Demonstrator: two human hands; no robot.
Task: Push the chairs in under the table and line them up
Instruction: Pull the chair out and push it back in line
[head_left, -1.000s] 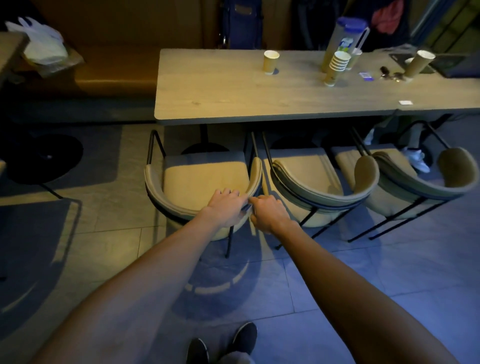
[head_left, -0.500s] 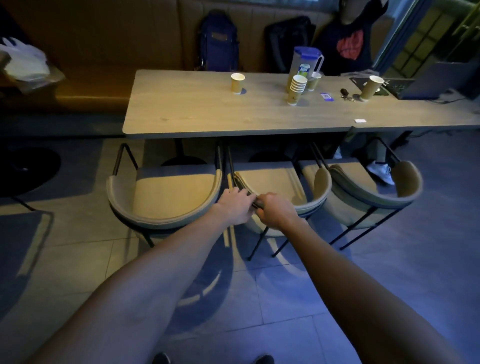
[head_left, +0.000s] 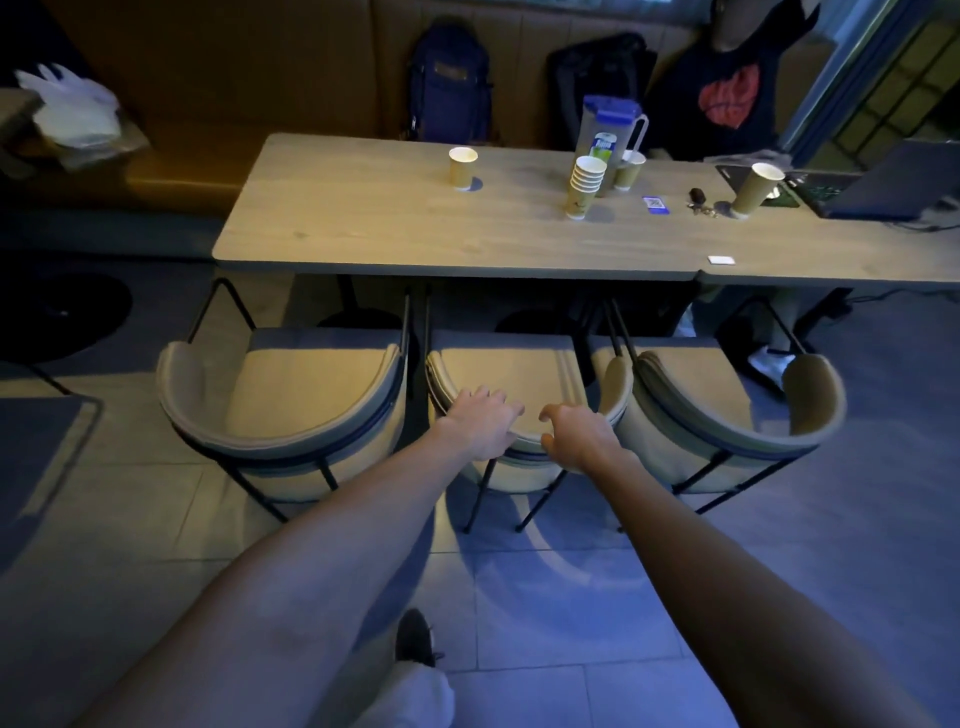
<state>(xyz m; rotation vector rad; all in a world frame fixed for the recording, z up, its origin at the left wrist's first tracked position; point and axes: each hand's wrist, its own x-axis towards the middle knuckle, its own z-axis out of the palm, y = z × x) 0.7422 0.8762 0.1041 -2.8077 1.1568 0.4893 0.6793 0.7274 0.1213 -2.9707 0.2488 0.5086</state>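
Three beige tub chairs with black metal legs stand side by side at the near edge of a long wooden table (head_left: 395, 244). The left chair (head_left: 291, 410) and the middle chair (head_left: 509, 374) face the table squarely. The right chair (head_left: 727, 415) is turned slightly to the left. My left hand (head_left: 480, 423) rests on the curved back of the middle chair, fingers spread over its top rim. My right hand (head_left: 576, 434) hovers just right of it at the same backrest, fingers loosely curled and holding nothing.
On the table stand paper cups (head_left: 587, 184), a clear pitcher with a blue lid (head_left: 608, 130) and a laptop (head_left: 893, 182). A person in a dark shirt (head_left: 727, 88) sits behind the table, with backpacks (head_left: 449, 88) on the bench. My shoe (head_left: 415, 636) is on the tiled floor.
Both hands have shifted from the gap between the left and middle chairs to the back of the middle chair. They have let go of their grip and moved apart. The middle chair now faces the table squarely.
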